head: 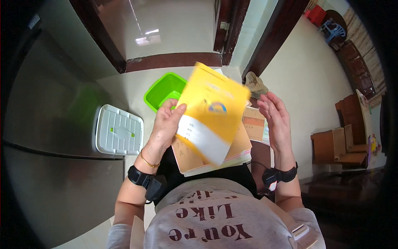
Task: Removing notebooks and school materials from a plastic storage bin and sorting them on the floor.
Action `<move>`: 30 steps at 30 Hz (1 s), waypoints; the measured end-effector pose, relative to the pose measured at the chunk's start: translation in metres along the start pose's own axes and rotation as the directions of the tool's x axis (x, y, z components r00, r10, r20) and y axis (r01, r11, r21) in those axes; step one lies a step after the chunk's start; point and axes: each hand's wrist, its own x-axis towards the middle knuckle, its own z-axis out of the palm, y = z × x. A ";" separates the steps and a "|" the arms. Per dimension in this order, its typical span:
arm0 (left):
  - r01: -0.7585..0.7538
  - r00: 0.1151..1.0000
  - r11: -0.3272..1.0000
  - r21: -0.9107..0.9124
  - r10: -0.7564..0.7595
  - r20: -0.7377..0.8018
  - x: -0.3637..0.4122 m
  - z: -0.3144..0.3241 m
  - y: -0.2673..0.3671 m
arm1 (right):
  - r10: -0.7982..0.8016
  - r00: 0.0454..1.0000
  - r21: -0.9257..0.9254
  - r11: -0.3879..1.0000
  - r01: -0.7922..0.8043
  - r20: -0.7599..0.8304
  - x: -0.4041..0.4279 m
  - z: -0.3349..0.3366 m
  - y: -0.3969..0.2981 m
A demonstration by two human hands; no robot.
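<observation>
A yellow and white booklet (214, 109), blurred and tilted, is held by its left edge in my left hand (168, 119), the thumb on top of the cover. Under it, a stack of brown-covered notebooks (183, 157) rests on my lap, partly hidden by the booklet. My right hand (276, 119) is raised to the right of the booklet, fingers apart, holding nothing. Below that hand lie a brown notebook (253, 124) and other papers.
A green plastic basin (161, 88) and a white lidded storage box (119, 130) stand on the floor at left, beside a dark refrigerator (62, 102). A cloth-like item (256, 84) lies near the door frame (273, 37). Cardboard boxes (329, 147) and a blue plastic chair (334, 29) are at right.
</observation>
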 end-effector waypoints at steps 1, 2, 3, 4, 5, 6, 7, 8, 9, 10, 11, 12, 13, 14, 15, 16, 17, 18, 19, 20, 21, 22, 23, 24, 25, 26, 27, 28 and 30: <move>-0.020 0.999 0.991 -0.130 0.016 -0.031 0.001 -0.002 -0.001 | 0.045 0.999 0.130 0.991 -0.043 -0.008 0.004 0.007 0.001; -0.026 0.999 0.992 -0.124 0.022 -0.037 0.002 0.000 -0.006 | 0.091 0.996 0.258 0.962 -0.086 -0.009 0.007 0.014 0.002; -0.068 0.994 0.971 -0.230 0.046 -0.099 -0.001 0.005 -0.011 | 0.135 0.986 0.308 0.938 -0.160 0.101 0.009 0.022 0.009; -0.108 0.986 0.937 -0.332 0.058 -0.158 -0.004 0.008 -0.017 | 0.196 0.967 0.371 0.896 -0.245 0.166 0.008 0.035 0.013; -0.087 0.988 0.944 -0.318 0.043 -0.145 -0.008 0.007 -0.020 | 0.251 0.939 0.424 0.843 -0.331 0.234 0.007 0.047 0.017; -0.101 0.988 0.938 -0.333 0.054 -0.147 -0.008 0.007 -0.028 | 0.257 0.882 0.490 0.754 -0.438 0.394 0.009 0.052 0.022; -0.115 0.987 0.931 -0.347 0.066 -0.149 -0.008 0.005 -0.035 | 0.261 0.880 0.491 0.750 -0.443 0.396 0.011 0.055 0.031; -0.111 0.986 0.932 -0.345 0.061 -0.153 -0.008 0.003 -0.039 | 0.338 0.856 0.528 0.679 -0.510 0.391 0.013 0.057 0.041; -0.116 0.985 0.917 -0.383 0.058 -0.160 -0.007 0.002 -0.042 | 0.410 0.823 0.559 0.605 -0.567 0.392 0.015 0.059 0.051; -0.120 0.985 0.900 -0.420 0.054 -0.166 -0.006 0.002 -0.044 | 0.402 0.828 0.565 0.605 -0.561 0.392 0.016 0.059 0.056; -0.121 0.984 0.898 -0.422 0.053 -0.169 -0.006 0.002 -0.045 | 0.404 0.826 0.562 0.605 -0.564 0.393 0.015 0.057 0.058; -0.145 0.981 0.900 -0.410 0.079 -0.175 -0.007 0.000 -0.047 | 0.363 0.838 0.540 0.645 -0.541 0.407 0.014 0.058 0.059; -0.169 0.978 0.902 -0.397 0.104 -0.180 -0.007 -0.001 -0.048 | 0.321 0.849 0.518 0.683 -0.515 0.420 0.013 0.059 0.061; -0.172 0.976 0.902 -0.396 0.102 -0.190 -0.008 -0.002 -0.051 | 0.325 0.843 0.515 0.679 -0.523 0.428 0.012 0.061 0.062; -0.204 0.969 0.921 -0.331 0.143 -0.199 -0.009 -0.002 -0.055 | 0.326 0.858 0.485 0.720 -0.497 0.397 0.011 0.063 0.062; -0.236 0.961 0.935 -0.264 0.184 -0.206 -0.010 -0.002 -0.057 | 0.323 0.873 0.453 0.758 -0.470 0.366 0.010 0.064 0.063; -0.234 0.961 0.935 -0.266 0.181 -0.209 -0.011 -0.002 -0.057 | 0.327 0.871 0.450 0.756 -0.474 0.368 0.010 0.066 0.064; -0.240 0.959 0.933 -0.267 0.186 -0.212 -0.013 -0.001 -0.056 | 0.273 0.901 0.401 0.824 -0.400 0.338 0.010 0.068 0.065; -0.247 0.958 0.931 -0.268 0.191 -0.216 -0.013 0.000 -0.054 | 0.214 0.925 0.347 0.881 -0.321 0.312 0.010 0.069 0.067; -0.246 0.957 0.931 -0.268 0.190 -0.219 -0.013 0.000 -0.053 | 0.217 0.924 0.346 0.880 -0.325 0.315 0.011 0.069 0.069; -0.235 0.961 0.922 -0.309 0.173 -0.215 -0.013 0.000 -0.052 | 0.189 0.934 0.280 0.919 -0.277 0.303 0.012 0.069 0.071; -0.223 0.965 0.910 -0.348 0.156 -0.211 -0.013 0.000 -0.051 | 0.160 0.942 0.213 0.950 -0.228 0.294 0.013 0.069 0.072; -0.224 0.964 0.912 -0.345 0.156 -0.215 -0.012 -0.002 -0.051 | 0.162 0.941 0.216 0.948 -0.232 0.298 0.013 0.069 0.073; -0.218 0.967 0.911 -0.350 0.153 -0.205 -0.010 -0.003 -0.050 | 0.158 0.935 0.240 0.940 -0.240 0.317 0.015 0.070 0.073; -0.212 0.969 0.910 -0.355 0.150 -0.194 -0.009 -0.004 -0.050 | 0.154 0.930 0.264 0.932 -0.250 0.335 0.016 0.070 0.073; -0.215 0.968 0.912 -0.350 0.152 -0.199 -0.009 -0.004 -0.050 | 0.153 0.928 0.268 0.930 -0.251 0.340 0.017 0.070 0.074; -0.197 0.970 0.910 -0.364 0.127 -0.208 -0.009 -0.004 -0.050 | 0.131 0.930 0.205 0.956 -0.210 0.343 0.017 0.070 0.074; -0.180 0.971 0.908 -0.379 0.102 -0.216 -0.009 -0.004 -0.050 | 0.109 0.931 0.141 0.976 -0.167 0.347 0.017 0.069 0.074; -0.178 0.971 0.915 -0.363 0.102 -0.218 -0.007 -0.004 -0.053 | 0.058 0.938 0.045 0.996 -0.078 0.343 0.017 0.067 0.074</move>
